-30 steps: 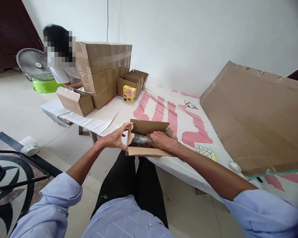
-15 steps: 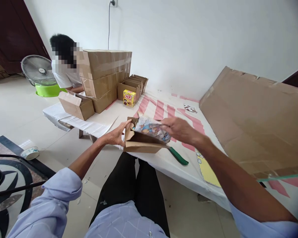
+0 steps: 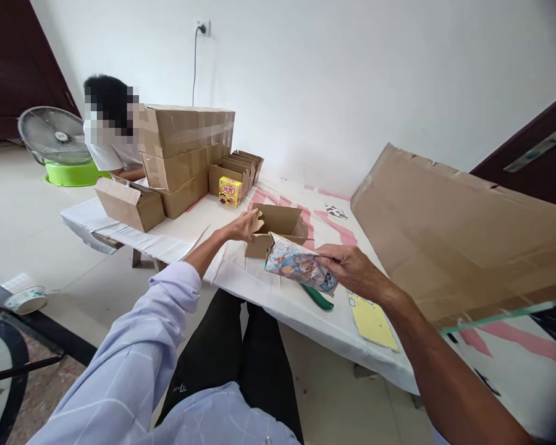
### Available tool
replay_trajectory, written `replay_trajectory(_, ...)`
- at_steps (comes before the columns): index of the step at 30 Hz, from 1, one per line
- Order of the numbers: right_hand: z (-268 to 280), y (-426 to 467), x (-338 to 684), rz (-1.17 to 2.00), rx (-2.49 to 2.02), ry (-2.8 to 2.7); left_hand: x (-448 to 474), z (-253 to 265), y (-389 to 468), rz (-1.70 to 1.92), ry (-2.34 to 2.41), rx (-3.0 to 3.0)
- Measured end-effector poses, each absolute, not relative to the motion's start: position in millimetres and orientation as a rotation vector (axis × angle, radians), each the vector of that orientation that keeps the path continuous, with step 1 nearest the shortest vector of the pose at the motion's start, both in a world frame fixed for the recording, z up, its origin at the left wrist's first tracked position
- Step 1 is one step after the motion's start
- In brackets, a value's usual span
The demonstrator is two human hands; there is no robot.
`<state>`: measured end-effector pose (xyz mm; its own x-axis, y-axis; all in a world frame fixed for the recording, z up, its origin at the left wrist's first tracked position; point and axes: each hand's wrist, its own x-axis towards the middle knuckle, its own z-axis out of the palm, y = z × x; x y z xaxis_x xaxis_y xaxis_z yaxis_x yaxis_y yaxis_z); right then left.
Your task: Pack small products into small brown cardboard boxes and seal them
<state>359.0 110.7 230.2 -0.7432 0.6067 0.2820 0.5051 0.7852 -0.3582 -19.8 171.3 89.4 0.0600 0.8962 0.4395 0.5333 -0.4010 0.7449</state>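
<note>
My left hand point(image 3: 242, 226) grips the left end of an open cardboard box point(image 3: 278, 224) by its flap, fingers closed on it. The box stands on the cloth-covered table, and no contents show inside. Near its front side my right hand point(image 3: 352, 267) pinches a flat piece with a colourful cartoon print point(image 3: 299, 264), whose exact kind I cannot make out. That piece is tilted and covers part of the box. Beneath its lower edge a green handle point(image 3: 321, 299) lies on the table; the rest of that tool is hidden.
Taped cartons point(image 3: 185, 148) are stacked at the left, with an open carton point(image 3: 130, 204) before them. A yellow packet box point(image 3: 230, 191) stands by several open boxes point(image 3: 241, 167). A yellow sheet point(image 3: 372, 322) and a large cardboard panel point(image 3: 463, 235) are right. A person point(image 3: 113, 130) sits behind the stack.
The printed piece has moved out of the box toward me, to its front side. The left hand has shifted the box farther back on the table. The camera view has turned slightly right.
</note>
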Motion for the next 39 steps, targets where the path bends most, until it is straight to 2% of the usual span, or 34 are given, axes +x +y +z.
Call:
replay_trajectory(4, 205.3, 107.6, 359.5, 0.513, -0.790, -2.592, -7.0, 75.7, 100.6, 1.643, 1.582, 1.675)
replay_trajectory(9, 163.4, 106.9, 324.5, 0.675, -0.687, -2.540, 30.4, 58.4, 20.6, 1.293, 1.045, 1.366)
replay_trajectory(12, 132.4, 108.4, 304.5, 0.765, -0.659, -2.409, 46.4, 54.9, 8.1, 1.355, 1.103, 1.233)
replay_trajectory(14, 108.7, 110.3, 298.8, 0.842, -0.800, -2.167, 48.0, 51.2, 8.5, 1.426, 1.171, 1.101)
replay_trajectory(18, 60.3, 109.7, 295.7, 1.294, -1.115, -1.648, 40.8, 37.8, 11.5, 1.457, 1.249, 0.918)
replay_trajectory(21, 34.0, 103.1, 287.8, 1.630, -1.129, -1.492, 37.5, 29.0, 10.9, 1.437, 1.299, 0.870)
replay_trajectory(23, 23.9, 98.6, 279.3, 1.736, -1.091, -1.416, 36.6, 26.0, 8.9, 1.431, 1.314, 0.852)
replay_trajectory(33, 14.3, 85.8, 250.4, 1.705, -1.070, -1.322, 18.1, 17.9, -20.1, 1.435, 1.321, 0.834)
replay_trajectory(39, 49.4, 93.7, 199.1, 1.674, -0.849, -1.428, -20.1, 43.2, -18.8, 1.799, 1.304, 0.803)
